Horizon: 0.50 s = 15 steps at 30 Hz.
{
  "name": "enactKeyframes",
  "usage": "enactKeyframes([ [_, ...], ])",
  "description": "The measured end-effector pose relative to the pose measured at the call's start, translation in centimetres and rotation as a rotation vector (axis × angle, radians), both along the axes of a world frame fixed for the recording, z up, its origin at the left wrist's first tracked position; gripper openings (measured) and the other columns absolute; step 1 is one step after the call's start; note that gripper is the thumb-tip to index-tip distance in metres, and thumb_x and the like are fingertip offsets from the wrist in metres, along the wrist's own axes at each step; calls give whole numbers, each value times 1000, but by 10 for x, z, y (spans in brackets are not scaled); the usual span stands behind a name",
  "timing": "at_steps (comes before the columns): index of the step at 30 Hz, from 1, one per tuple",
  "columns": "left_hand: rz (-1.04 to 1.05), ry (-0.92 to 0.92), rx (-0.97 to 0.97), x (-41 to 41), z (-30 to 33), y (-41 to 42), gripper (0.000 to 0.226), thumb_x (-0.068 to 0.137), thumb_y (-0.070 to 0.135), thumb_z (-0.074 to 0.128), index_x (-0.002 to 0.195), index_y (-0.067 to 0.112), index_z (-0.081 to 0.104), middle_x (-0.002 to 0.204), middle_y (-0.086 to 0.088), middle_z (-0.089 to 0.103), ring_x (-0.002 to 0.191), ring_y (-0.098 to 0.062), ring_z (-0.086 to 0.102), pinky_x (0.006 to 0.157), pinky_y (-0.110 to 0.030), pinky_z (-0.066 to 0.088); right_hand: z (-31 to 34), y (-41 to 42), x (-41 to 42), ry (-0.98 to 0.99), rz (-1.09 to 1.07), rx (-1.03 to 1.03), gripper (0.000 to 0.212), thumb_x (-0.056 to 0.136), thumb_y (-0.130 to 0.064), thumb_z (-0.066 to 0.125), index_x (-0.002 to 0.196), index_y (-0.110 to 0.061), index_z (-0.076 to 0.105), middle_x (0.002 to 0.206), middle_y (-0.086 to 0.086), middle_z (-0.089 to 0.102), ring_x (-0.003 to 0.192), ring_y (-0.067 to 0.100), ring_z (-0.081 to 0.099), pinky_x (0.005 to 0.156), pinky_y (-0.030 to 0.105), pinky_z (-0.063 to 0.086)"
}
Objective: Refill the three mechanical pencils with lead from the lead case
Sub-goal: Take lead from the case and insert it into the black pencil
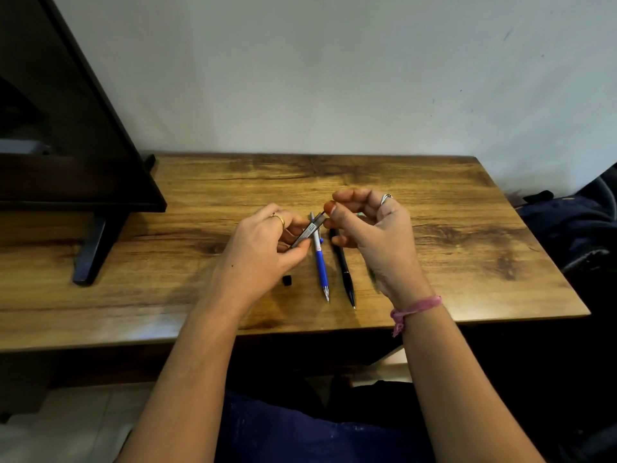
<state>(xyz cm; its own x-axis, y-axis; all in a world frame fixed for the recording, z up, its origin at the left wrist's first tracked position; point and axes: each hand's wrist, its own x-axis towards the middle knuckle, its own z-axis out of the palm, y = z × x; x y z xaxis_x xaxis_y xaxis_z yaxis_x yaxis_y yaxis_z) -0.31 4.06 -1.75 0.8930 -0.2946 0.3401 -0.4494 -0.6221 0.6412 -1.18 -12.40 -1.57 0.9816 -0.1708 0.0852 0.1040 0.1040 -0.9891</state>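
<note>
Two pencils, blue (321,262) and black (344,267), lie on the surface (450,235) while her left hand (263,248) grips the lead case (309,232) and right-hand fingers (330,207) pinch a brittle lead, best held lightly near its end.

I could read nothing. The lead case (307,232) carried a pale label with dark print, but it was too small and blurred for me to make out. I saw no legible marking on the blue pencil (320,262) or black pencil (344,269).
</note>
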Motion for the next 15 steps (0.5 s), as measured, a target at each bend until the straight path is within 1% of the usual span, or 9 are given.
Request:
enactKeyframes([
  [3,-7,14,-58,-1,0,-1,25,81,15,72,106,13,69,95,7,59,82,-8,63,80,-32,56,1,-1,0,-29,24,-40,16,88,-5,69,92,-21,66,82,-6,73,75,10,70,55,20,53],
  [7,-6,24,-72,-2,1,-2,26,82,18,72,107,15,68,96,5,60,83,-5,61,80,-28,56,1,-2,0,-56,52,-110,22,92,0,61,96,-22,65,86,-8,75,82,7,71,58,21,55],
  [11,2,19,-79,-2,3,-3,27,82,18,72,108,14,68,96,7,60,83,-5,61,80,-28,57,1,-3,0,-79,56,-129,22,91,-2,63,98,-23,66,90,-7,75,87,10,71,60,21,56],
  [15,6,21,-73,-2,4,-4,28,82,18,71,109,14,68,96,8,60,83,-4,61,78,-24,57,0,-2,1,-91,39,-134,21,89,-2,65,95,-23,66,88,-6,75,86,11,71,60,22,56],
])
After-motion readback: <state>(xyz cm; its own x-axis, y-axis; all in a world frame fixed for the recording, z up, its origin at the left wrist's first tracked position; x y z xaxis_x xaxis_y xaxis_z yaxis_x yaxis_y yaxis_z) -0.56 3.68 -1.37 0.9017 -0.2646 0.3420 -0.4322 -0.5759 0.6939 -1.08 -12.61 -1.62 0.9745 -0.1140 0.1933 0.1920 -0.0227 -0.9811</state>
